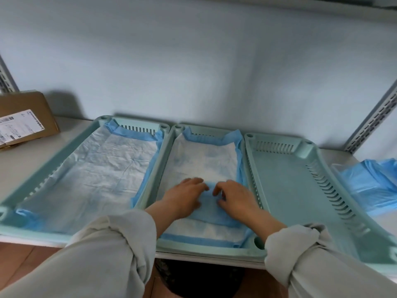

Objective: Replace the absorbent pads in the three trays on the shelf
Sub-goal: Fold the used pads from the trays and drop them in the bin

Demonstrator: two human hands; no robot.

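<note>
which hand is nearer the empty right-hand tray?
Right. The right hand works in the middle tray just beside the empty tray; the left hand lies farther off, toward the middle tray's left side.

Soft, cool, even light, rather dim, with no glare. The box (25, 121) throws a faint shadow on the wall (214, 61) behind it. Both hands (187, 196) are motion-blurred. Wide-angle distortion bends the trays (300, 190) outward at the edges.

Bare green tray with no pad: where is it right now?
Head view: the bare pale green plastic tray is rightmost of three on the white shelf, between the padded middle tray and the crumpled blue pads.
</note>
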